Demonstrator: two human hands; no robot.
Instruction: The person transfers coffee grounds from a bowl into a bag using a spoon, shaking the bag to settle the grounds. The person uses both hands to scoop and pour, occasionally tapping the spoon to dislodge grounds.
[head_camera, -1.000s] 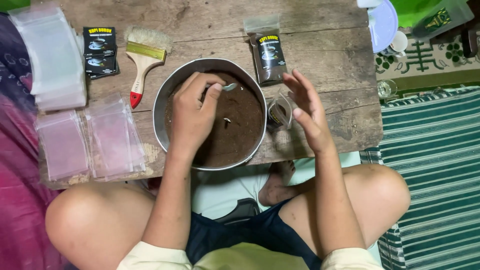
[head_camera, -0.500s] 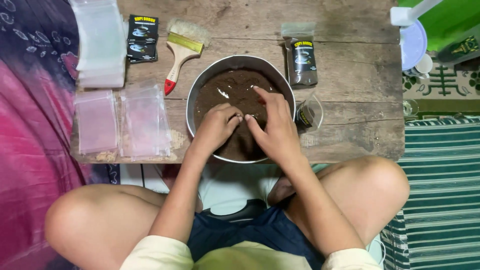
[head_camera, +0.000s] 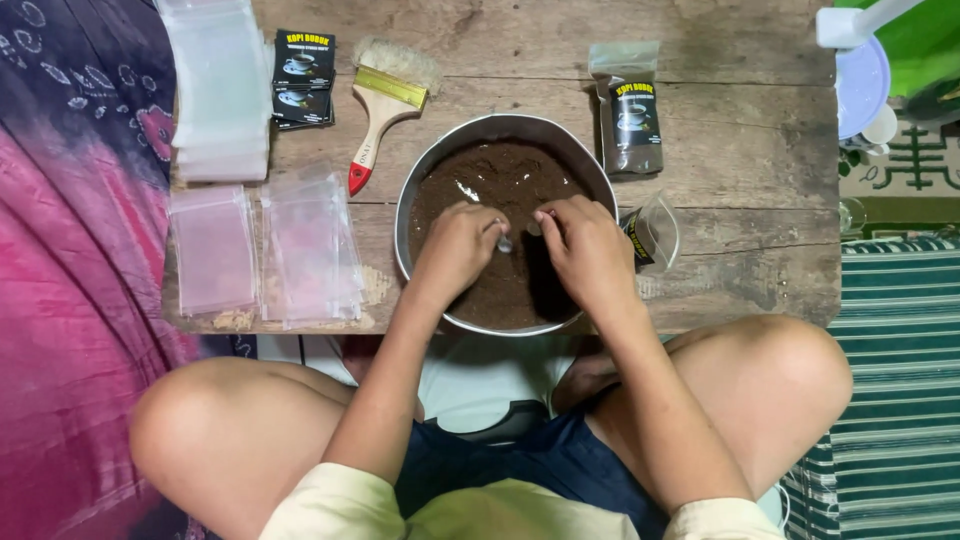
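Both hands over metal bowl (head_camera: 420, 190) of brown powder: left hand (head_camera: 458, 250) pinched spoon (head_camera: 503, 240), right hand (head_camera: 590, 255) curled, fingertips pressed together.

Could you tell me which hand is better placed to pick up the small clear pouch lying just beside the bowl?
Probably the right hand: the clear pouch lies just past it, while the left hand grips a spoon over the bowl.

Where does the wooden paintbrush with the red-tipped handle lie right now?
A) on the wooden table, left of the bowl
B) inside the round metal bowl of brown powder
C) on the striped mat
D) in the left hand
A: the wooden paintbrush lies flat on the wooden table, left of the round metal bowl, untouched by either hand.
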